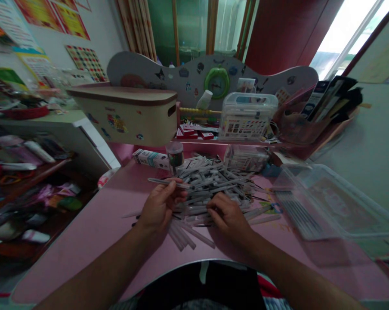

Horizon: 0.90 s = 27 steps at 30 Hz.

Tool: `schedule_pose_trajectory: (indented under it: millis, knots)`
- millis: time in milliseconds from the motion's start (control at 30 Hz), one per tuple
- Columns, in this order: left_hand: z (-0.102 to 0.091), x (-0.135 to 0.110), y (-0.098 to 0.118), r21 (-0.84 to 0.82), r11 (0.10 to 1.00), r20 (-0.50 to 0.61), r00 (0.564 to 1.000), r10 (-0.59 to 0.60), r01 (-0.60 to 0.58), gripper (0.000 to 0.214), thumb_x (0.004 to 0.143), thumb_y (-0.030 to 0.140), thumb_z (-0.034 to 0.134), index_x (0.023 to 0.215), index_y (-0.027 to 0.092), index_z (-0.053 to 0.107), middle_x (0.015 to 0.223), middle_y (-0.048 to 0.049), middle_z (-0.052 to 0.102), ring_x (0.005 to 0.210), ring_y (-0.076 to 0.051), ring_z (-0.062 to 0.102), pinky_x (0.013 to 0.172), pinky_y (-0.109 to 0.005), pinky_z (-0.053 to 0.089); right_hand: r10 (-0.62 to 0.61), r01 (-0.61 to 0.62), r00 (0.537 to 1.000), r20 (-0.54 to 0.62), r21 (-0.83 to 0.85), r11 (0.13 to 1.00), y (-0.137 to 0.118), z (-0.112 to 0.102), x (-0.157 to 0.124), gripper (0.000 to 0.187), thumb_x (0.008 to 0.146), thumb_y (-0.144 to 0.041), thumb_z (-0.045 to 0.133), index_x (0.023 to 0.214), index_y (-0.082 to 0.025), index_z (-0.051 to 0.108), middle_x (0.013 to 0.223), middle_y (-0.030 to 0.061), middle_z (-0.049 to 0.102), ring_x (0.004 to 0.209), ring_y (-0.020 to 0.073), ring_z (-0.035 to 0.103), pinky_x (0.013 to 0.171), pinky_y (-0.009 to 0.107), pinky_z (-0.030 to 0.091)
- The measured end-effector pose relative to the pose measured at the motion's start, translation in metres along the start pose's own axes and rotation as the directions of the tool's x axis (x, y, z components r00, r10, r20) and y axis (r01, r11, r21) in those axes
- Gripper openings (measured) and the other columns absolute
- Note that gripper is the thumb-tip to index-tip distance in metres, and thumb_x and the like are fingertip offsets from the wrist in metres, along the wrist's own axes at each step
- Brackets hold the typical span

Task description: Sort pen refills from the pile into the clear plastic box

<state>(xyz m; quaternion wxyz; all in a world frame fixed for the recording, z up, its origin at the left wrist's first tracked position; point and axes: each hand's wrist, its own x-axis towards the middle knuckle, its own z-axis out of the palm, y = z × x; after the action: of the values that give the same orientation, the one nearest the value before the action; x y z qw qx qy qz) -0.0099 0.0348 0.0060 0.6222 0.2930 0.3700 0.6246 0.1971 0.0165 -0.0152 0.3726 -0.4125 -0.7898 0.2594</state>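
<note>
In my left hand [160, 204] a slim grey-white pen [165, 181] is pinched between thumb and fingers, its tapered end pointing left. My right hand [226, 212] rests low at the front of a heap of pens and pen parts [214, 178], its fingers curled together; what they hold, if anything, is hidden. Several pale tubes [194, 236] lie loose on the pink desk [107, 241] between my hands. To the right, a clear plastic box [302, 215] with its lid [343, 202] open holds a row of pens.
Behind the heap stand a clear jar [175, 157], a printed carton [151, 159] and a clear case [246, 158]. On the shelf above sit a lidded cream bin [126, 116], a handled clear case [248, 116] and a pink holder [299, 127]. A green clock [217, 82] hangs on the backboard.
</note>
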Motion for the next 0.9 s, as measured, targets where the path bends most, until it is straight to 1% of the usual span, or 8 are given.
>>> schedule_pose_trajectory:
  millis: [167,233,300,367,500,667,800,900]
  knots:
    - [-0.002,0.001,-0.001,-0.008,1.000,-0.069,0.998,0.002,-0.003,0.022,0.075,0.030,0.077,0.086,0.013,0.067,0.069,-0.0017,0.071,0.059,-0.011,0.067,0.053,-0.018,0.053,-0.060,0.069,0.996,0.071,-0.126,0.990,0.003,0.005,-0.002,0.015,0.086,-0.005,0.056,0.086,-0.017,0.064,0.085,0.0030,0.056,0.081,0.0147,0.052,0.072,0.025,0.038]
    - [-0.003,0.002,-0.003,0.003,1.000,-0.071,0.997,0.003,-0.003,0.023,0.075,0.030,0.077,0.086,0.013,0.067,0.068,-0.0020,0.071,0.058,-0.012,0.067,0.054,-0.018,0.053,-0.096,0.125,0.985,0.145,-0.206,0.970,-0.001,0.003,-0.003,0.011,0.085,-0.007,0.059,0.085,-0.016,0.066,0.085,0.0036,0.057,0.081,0.0152,0.052,0.072,0.025,0.038]
    - [-0.003,0.002,-0.004,0.008,1.000,-0.069,0.998,-0.002,0.003,0.025,0.074,0.032,0.077,0.087,0.013,0.066,0.068,-0.0022,0.071,0.058,-0.012,0.066,0.054,-0.019,0.054,-0.120,0.195,0.959,0.256,-0.293,0.936,-0.009,0.000,-0.002,0.007,0.085,-0.011,0.063,0.082,-0.016,0.068,0.084,0.0042,0.058,0.080,0.0156,0.052,0.070,0.025,0.037]
    - [-0.002,0.002,-0.005,0.007,1.000,-0.059,0.998,-0.003,0.003,0.026,0.073,0.032,0.078,0.086,0.013,0.066,0.069,-0.0020,0.071,0.057,-0.011,0.066,0.054,-0.019,0.053,-0.107,0.248,0.926,0.361,-0.370,0.895,-0.017,-0.003,0.001,0.006,0.085,-0.015,0.066,0.080,-0.016,0.069,0.083,0.0046,0.060,0.079,0.0158,0.052,0.068,0.025,0.036]
    - [-0.001,0.002,-0.005,0.014,1.000,-0.039,0.999,0.002,-0.002,0.028,0.072,0.033,0.079,0.086,0.013,0.066,0.068,-0.0011,0.070,0.057,-0.011,0.065,0.053,-0.019,0.053,-0.036,0.285,0.879,0.475,-0.465,0.838,-0.030,-0.003,0.020,0.013,0.089,-0.024,0.063,0.082,-0.017,0.072,0.084,0.0053,0.062,0.077,0.0162,0.055,0.062,0.025,0.035]
    - [-0.002,0.001,-0.005,0.020,1.000,-0.034,0.999,-0.001,0.002,0.029,0.073,0.034,0.078,0.087,0.013,0.066,0.069,-0.0011,0.070,0.057,-0.011,0.065,0.053,-0.019,0.052,0.002,0.313,0.848,0.530,-0.503,0.805,-0.033,0.013,0.042,0.019,0.091,-0.020,0.055,0.090,-0.016,0.074,0.089,0.0088,0.065,0.080,0.0179,0.059,0.062,0.024,0.039]
    - [-0.002,0.001,-0.005,0.010,1.000,-0.033,0.999,-0.009,0.009,0.027,0.073,0.033,0.078,0.085,0.013,0.066,0.070,-0.0016,0.070,0.058,-0.011,0.065,0.052,-0.019,0.052,0.017,0.330,0.833,0.552,-0.523,0.786,-0.032,0.024,0.048,0.024,0.091,-0.018,0.052,0.095,-0.015,0.075,0.094,0.0113,0.068,0.085,0.0211,0.063,0.067,0.027,0.045]
    - [-0.001,0.000,-0.005,0.007,1.000,-0.040,0.999,-0.025,0.025,0.027,0.072,0.033,0.079,0.083,0.013,0.065,0.072,-0.0022,0.070,0.059,-0.012,0.065,0.051,-0.019,0.051,0.044,0.333,0.819,0.573,-0.535,0.776,-0.035,0.027,0.051,0.028,0.092,-0.017,0.049,0.099,-0.012,0.075,0.092,0.0135,0.070,0.089,0.0231,0.065,0.071,0.029,0.049]
